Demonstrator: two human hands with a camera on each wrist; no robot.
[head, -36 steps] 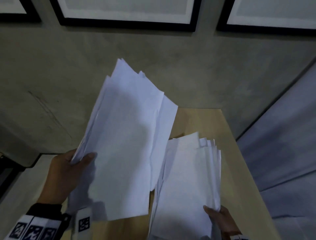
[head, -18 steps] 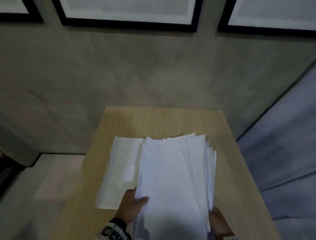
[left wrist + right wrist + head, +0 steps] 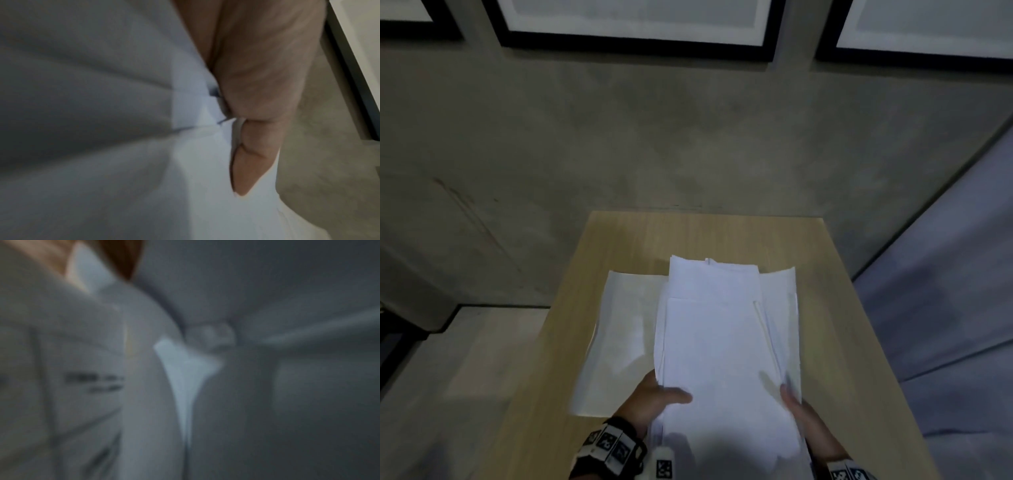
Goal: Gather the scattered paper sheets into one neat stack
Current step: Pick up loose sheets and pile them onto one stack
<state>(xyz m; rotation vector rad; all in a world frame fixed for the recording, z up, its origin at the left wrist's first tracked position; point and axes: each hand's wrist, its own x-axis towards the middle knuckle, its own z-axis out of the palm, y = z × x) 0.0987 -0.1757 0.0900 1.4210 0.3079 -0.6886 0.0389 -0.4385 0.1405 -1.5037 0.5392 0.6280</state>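
Head view: a bundle of sheets lies on the table, near edge between both hands.
Left hand: thumb over the bundle's near-left corner, fingers curled beneath, clamped on it; the left wrist view confirms this.
Right hand: grips the near-right edge; the right wrist view is too blurred to add detail.
Other sheets: a flat pile left of the bundle, partly under it.
Done: most paper sits in two overlapping groups.
Left: merge both groups and square the uneven far edges, by my judgement.
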